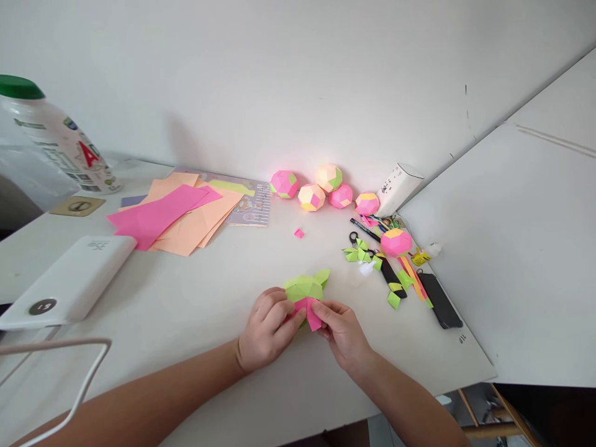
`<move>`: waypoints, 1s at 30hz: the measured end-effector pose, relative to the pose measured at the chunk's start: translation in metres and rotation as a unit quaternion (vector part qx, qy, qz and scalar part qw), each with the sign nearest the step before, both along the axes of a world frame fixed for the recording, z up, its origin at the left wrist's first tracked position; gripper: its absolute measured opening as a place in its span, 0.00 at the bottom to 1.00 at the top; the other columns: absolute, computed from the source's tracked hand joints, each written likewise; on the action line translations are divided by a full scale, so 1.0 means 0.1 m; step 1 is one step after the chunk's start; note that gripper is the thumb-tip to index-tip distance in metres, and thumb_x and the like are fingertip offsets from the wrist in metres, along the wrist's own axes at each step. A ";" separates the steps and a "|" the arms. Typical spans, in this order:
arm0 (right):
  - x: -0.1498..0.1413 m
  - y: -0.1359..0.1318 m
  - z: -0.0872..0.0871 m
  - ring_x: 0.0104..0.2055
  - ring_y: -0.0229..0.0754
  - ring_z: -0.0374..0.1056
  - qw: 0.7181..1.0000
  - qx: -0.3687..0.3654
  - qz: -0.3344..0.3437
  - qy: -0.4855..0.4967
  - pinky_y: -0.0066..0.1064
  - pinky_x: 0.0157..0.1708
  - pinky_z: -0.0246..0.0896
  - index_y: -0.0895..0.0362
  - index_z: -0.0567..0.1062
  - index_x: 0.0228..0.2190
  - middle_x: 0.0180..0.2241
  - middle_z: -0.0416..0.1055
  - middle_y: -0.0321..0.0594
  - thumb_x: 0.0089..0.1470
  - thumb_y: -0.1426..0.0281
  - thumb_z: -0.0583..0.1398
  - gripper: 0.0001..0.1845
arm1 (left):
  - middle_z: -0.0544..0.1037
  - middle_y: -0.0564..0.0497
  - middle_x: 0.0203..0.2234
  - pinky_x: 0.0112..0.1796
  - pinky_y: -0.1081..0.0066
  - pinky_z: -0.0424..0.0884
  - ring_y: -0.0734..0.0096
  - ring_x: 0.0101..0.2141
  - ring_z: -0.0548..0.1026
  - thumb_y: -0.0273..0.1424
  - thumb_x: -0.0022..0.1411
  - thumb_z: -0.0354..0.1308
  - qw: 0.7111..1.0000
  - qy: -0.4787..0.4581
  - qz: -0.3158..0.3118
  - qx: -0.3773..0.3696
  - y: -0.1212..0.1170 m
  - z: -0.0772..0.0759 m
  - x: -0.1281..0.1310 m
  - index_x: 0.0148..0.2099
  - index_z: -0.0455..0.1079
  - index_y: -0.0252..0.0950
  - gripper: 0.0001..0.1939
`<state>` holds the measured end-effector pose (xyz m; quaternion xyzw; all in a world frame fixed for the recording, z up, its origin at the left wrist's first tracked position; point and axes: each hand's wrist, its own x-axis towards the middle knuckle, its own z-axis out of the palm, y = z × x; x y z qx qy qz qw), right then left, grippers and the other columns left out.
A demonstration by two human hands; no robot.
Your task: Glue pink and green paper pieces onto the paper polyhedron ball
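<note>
A partly built folded-paper ball (303,288), light green with pink pieces at its near side, is held between my two hands just over the white table. My left hand (270,324) grips its left side, fingers curled on the pink and green paper. With thumb and fingers, my right hand (342,329) pinches a pink paper piece (313,318) on the near side. One green flap (323,277) sticks out at the ball's upper right. The fingertips hide part of the underside. A small pink folded piece (298,233) lies beyond the ball.
Several finished paper balls (284,184) line the wall beside a white tube (399,189). Loose green pieces (358,253), a black marker (365,230), a glue bottle (424,254) and a black phone (440,300) lie right. Left are paper sheets (186,214), a power bank (69,279) and a bottle (60,136).
</note>
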<state>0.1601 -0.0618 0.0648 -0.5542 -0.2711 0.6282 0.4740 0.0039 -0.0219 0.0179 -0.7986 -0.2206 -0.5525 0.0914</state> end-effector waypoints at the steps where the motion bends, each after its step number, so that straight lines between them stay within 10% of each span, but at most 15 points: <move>1: 0.01 0.00 0.00 0.23 0.34 0.47 1.000 0.002 0.006 0.001 0.31 0.25 0.39 0.57 0.75 0.17 0.17 0.60 0.31 0.38 0.58 0.71 0.17 | 0.68 0.50 0.28 0.36 0.58 0.73 0.65 0.33 0.66 0.16 0.58 0.58 1.000 -0.003 -0.005 -0.001 0.00 0.00 0.00 0.43 0.70 0.35 0.13; 30: -0.03 -0.03 0.01 0.22 0.34 0.46 0.999 0.006 0.006 -0.048 0.31 0.25 0.41 0.57 0.73 0.15 0.16 0.57 0.31 0.38 0.59 0.69 0.17 | 0.68 0.48 0.33 0.37 0.57 0.73 0.62 0.37 0.69 0.19 0.60 0.57 1.000 0.008 -0.004 -0.028 -0.02 -0.06 0.00 0.48 0.69 0.37 0.15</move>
